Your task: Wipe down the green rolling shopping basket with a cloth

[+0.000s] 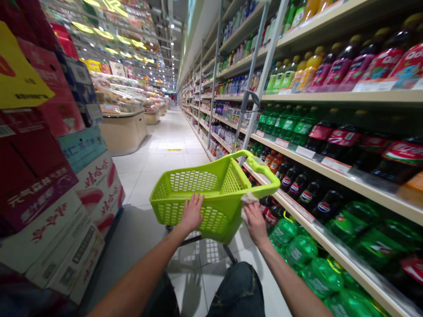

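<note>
A lime-green plastic shopping basket cart (pixel 198 185) stands in the aisle in front of me, with nothing visible inside. My left hand (pixel 191 213) lies on its near wall just under the rim, fingers spread over it. My right hand (pixel 254 220) presses a small crumpled whitish cloth (pixel 248 199) against the basket's right rear corner, under the green handle (pixel 264 169). My knee in dark jeans (pixel 239 286) shows below the basket.
Shelves of soft-drink bottles (pixel 317 132) run along the right, with green bottles (pixel 310 259) lowest. A metal ladder (pixel 254 97) leans on those shelves just beyond the basket. Stacked cartons (pixel 59 198) line the left. The tiled aisle (pixel 165 149) stretches ahead.
</note>
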Available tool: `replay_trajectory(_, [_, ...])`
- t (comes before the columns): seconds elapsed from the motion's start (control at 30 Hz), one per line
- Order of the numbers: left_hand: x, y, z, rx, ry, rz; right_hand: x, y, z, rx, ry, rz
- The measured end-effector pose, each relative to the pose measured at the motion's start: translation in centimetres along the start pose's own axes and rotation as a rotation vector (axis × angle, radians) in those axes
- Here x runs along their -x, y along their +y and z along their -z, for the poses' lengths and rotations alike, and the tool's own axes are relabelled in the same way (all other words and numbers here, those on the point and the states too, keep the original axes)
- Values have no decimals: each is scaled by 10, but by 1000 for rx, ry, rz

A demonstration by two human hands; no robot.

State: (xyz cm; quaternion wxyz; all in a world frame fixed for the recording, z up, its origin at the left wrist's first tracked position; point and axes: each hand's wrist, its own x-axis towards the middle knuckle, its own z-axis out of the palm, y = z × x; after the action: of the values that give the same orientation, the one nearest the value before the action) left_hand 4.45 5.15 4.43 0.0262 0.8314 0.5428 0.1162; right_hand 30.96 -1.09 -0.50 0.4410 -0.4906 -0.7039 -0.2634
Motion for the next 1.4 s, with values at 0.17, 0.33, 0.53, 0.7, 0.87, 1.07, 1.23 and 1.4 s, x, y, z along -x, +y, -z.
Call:
replay_trajectory(0.17, [3,-13,-2,-26,-23,5,15,-12,-7,-91,-113,15])
replay_trajectory(0.33, [7,-20,-3,-72,-35,58,-22,-19,-16,-64,3,-5])
replay_trajectory(0.53, [19,-46,-2,-91,-29,67,1,-55,-52,-172,-138,125])
replay_trajectory(0.7, [29,-65,-2,-92,-3,119,-41,-81,-74,-276,-81,69])
replay_trajectory(0.87, [40,-93,6,-66,-32,162,3,-114,-114,-310,-245,217])
replay_trajectory(1.07, [60,-138,8,-30,-88,333,-48,-181,-141,-459,-209,238])
replay_trajectory(1.23, [63,-143,10,-41,-135,314,-33,-211,-170,-429,-423,324])
replay_trajectory(1.4, [57,-137,16,-40,-93,310,-22,-191,-152,-444,-376,327])
